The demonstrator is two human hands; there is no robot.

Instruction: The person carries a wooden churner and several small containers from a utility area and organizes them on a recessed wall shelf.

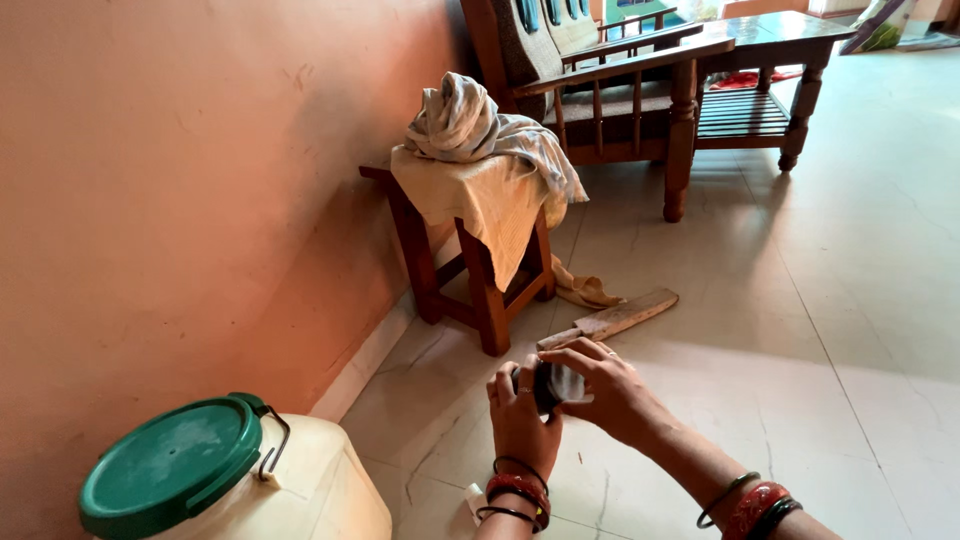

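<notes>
My left hand (520,425) and my right hand (610,395) meet low over the floor, both closed around a small dark rounded object (556,384) with a shiny grey face. The left hand grips it from below and behind. The right hand's fingers curl over its top and right side. Most of the object is hidden by the fingers, so I cannot tell what it is. Red and black bangles sit on both wrists. A flat wooden paddle (620,317) lies on the tiled floor just beyond my hands.
A cream plastic drum with a green lid (175,470) stands at lower left against the orange wall. A wooden stool (480,270) draped with yellow cloth and a bundled grey cloth (470,125) stands ahead. A wooden armchair (640,90) and low table (780,50) are farther back.
</notes>
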